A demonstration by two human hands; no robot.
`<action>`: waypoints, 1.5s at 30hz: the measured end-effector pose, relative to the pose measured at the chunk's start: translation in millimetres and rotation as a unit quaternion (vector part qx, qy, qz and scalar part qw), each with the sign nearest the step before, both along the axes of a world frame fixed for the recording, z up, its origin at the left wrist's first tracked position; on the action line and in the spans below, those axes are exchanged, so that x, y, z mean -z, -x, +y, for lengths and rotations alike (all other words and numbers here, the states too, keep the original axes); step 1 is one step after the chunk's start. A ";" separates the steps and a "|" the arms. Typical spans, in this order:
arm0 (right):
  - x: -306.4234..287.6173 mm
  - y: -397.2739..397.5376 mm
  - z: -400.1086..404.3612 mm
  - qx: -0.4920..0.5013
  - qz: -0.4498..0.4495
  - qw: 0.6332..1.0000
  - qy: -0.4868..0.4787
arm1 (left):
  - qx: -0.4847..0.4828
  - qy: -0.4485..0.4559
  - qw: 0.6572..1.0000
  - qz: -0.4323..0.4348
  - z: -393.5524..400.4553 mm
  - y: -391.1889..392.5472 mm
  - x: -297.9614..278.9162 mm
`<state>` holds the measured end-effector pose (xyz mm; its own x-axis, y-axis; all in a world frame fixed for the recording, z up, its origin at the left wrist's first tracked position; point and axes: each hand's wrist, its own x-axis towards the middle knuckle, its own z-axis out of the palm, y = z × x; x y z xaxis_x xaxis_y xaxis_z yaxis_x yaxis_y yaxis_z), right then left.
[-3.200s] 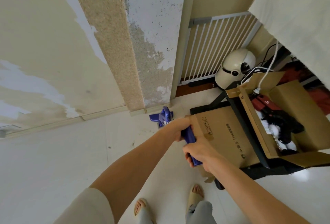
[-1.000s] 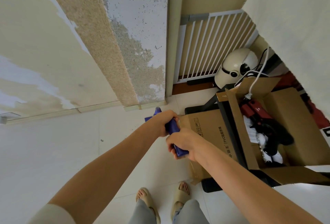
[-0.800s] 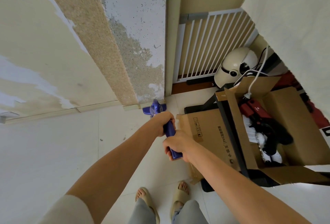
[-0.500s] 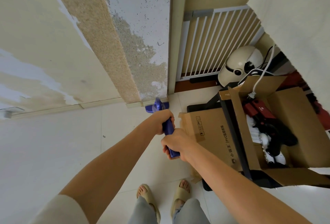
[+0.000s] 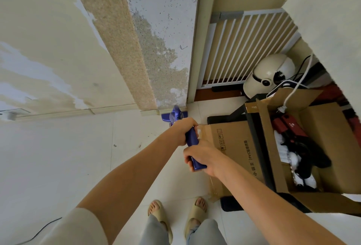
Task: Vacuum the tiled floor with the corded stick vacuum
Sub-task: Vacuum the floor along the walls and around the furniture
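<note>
Now the tiled floor (image 5: 58,166) shows the blue stick vacuum (image 5: 192,139) pushed forward since 3.2 seconds ago, its head touching the skirting board (image 5: 78,111). Its long axis runs away from the person toward the wall, left hand (image 5: 182,131) and right hand (image 5: 201,158) both gripping the handle.

The vacuum's blue head (image 5: 174,115) has gone forward again — a second ago it was drawn back almost under the left hand (image 5: 182,130); now it lies against the skirting at the wall's corner, both hands pushed further out on the handle (image 5: 192,143)
</note>
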<state>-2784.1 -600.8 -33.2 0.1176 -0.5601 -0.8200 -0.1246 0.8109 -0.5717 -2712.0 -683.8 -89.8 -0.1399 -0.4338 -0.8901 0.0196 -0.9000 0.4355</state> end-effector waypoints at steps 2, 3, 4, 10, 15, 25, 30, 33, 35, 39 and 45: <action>-0.7 -11.5 2.2 0.003 -0.003 1.000 0.000 | 0.014 0.011 0.999 -0.030 1.0 -8.6 -3.6; -1.5 -18.3 2.6 0.004 -0.006 1.000 0.001 | 0.015 0.016 0.999 -0.039 1.0 -14.0 -5.8; -4.1 -27.4 1.3 0.005 -0.012 1.000 0.005 | 0.013 0.025 0.999 -0.043 -0.4 -22.2 -9.2; -17.3 -71.0 3.6 0.014 -0.042 0.999 -0.004 | -0.032 0.049 0.998 -0.034 7.6 -69.8 -24.7; -15.4 -121.2 6.9 -0.005 -0.050 0.999 -0.017 | -0.045 0.040 0.997 -0.048 16.6 -125.3 -23.3; -9.1 -179.6 -2.6 0.073 -0.083 0.993 -0.032 | 0.017 0.026 0.998 -0.060 -0.6 -174.9 -19.8; -4.5 -187.6 6.0 0.023 -0.060 0.998 -0.024 | 0.015 0.009 0.999 -0.038 8.1 -190.1 -9.6; -9.7 -189.8 -7.3 0.021 -0.057 0.998 -0.013 | -0.013 0.017 1.000 0.003 -2.0 -194.2 -16.2; -12.9 -190.5 -11.3 0.019 -0.046 0.999 -0.014 | -0.017 0.016 1.000 0.003 -4.8 -194.1 -19.4; -15.8 -192.3 -2.6 -0.013 -0.032 0.999 -0.016 | -0.015 0.012 1.000 -0.022 3.6 -197.4 -17.3; -24.5 -202.1 8.7 -0.046 -0.055 0.997 -0.020 | -0.054 0.008 0.998 -0.023 22.2 -216.5 -25.2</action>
